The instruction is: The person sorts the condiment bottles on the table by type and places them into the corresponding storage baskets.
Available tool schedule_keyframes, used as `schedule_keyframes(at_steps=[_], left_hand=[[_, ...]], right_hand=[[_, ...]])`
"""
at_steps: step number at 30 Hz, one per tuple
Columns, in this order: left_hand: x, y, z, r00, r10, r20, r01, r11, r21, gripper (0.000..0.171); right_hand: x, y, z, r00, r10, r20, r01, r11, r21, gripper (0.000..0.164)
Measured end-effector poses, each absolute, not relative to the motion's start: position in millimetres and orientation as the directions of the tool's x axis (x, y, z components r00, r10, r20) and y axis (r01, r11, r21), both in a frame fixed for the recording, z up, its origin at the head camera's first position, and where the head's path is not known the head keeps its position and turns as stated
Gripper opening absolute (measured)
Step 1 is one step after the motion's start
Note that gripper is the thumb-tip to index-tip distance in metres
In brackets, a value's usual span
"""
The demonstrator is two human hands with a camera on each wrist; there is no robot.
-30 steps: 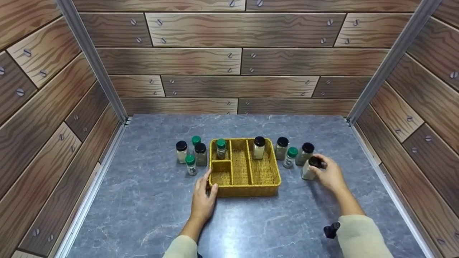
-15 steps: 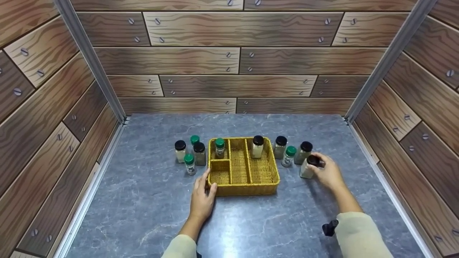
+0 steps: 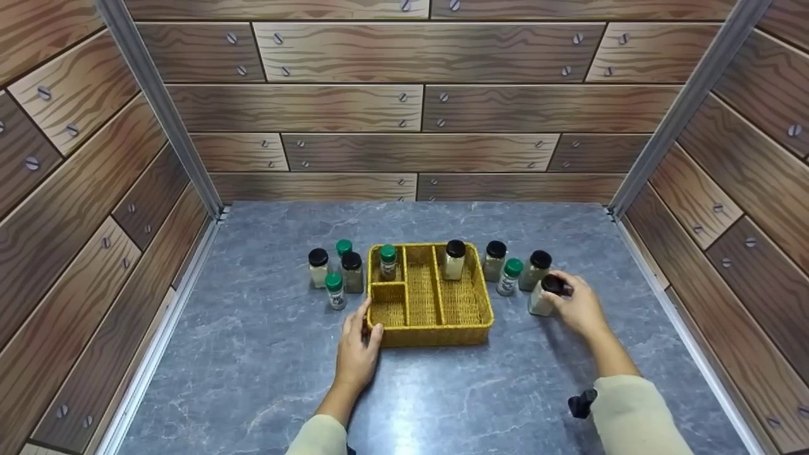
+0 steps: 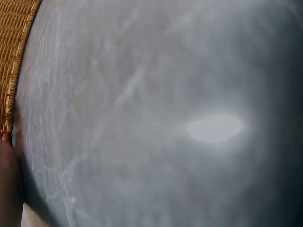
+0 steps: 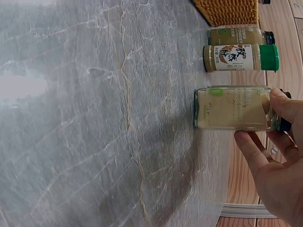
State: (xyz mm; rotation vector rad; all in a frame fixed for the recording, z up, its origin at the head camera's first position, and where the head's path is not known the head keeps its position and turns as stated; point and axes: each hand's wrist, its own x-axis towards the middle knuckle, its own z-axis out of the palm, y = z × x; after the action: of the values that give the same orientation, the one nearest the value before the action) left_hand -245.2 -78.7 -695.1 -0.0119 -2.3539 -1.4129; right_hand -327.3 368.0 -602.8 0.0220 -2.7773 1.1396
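My right hand (image 3: 583,308) pinches the black cap of a square glass spice jar (image 5: 229,109) filled with pale powder, right of the basket. That jar stands upright, its base at the tabletop. My left hand (image 3: 355,357) touches the front left corner of a yellow woven basket (image 3: 436,337), fingers along its side and thumb at the front. The basket has several compartments. A green-capped shaker (image 3: 389,266) stands in its back left compartment. In the right compartment, at the back, is a black-capped jar (image 3: 454,265).
Left of the basket stand several spice jars, among them a green-capped shaker (image 3: 335,296) and a black-capped jar (image 3: 352,278). On the right, near my hand, are another green-capped shaker (image 3: 507,283) and black-capped jars (image 3: 495,265). Wood-print walls (image 3: 417,107) enclose the grey tabletop (image 3: 253,354).
The head view has shifted slightly. Both hands, the basket and the jars keep their places.
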Motion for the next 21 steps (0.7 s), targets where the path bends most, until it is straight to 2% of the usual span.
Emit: schedule_keyframes(at_steps=[14, 21], left_hand=[[-246.5, -76.9, -695.9, -0.919, -0.196, 0.342, 0.211, 0.488, 0.847, 0.058], [-246.9, -79.5, -695.8, -0.913, -0.206, 0.352, 0.211, 0.5, 0.84, 0.058]], right_hand=[[-332.0, 369.7, -594.4, -0.994, 0.023, 0.111, -0.065, 0.685, -0.726, 0.051], [-328.9, 359.7, -576.6, -0.996, 0.026, 0.087, -0.051, 0.635, -0.771, 0.053]])
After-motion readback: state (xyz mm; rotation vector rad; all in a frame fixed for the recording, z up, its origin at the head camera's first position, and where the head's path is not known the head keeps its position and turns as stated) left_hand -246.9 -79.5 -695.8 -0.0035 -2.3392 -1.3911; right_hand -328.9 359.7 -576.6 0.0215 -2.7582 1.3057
